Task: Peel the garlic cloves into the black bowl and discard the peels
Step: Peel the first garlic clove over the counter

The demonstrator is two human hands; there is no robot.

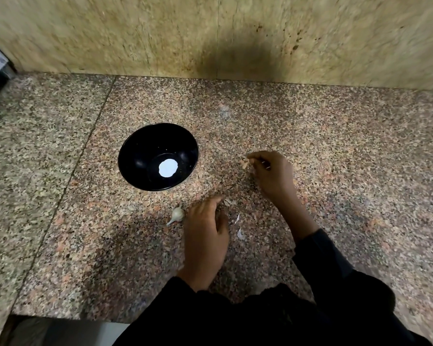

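On the speckled granite counter [335,146], a small garlic bulb [177,215] lies just left of the left hand [205,236], its thin stem pointing down and left toward the counter's near edge and its rounded end almost touching that hand's knuckles. The left hand rests palm down, its fingers loosely curved over a scatter of pale peel scraps [238,227]; whether it grips anything underneath cannot be told. The right hand [270,173] is farther back and to the right, its fingertips drawn together in a pinch on what looks like a bit of papery skin [245,164]. The black bowl [135,148] stands up and left of both hands, near the garlic but apart from it, with only a white round patch at its bottom and no cloves visible inside. The left hand is plainly the nearer one to the garlic, so a short sideways reach would probably take it, while the right would have to cross over.
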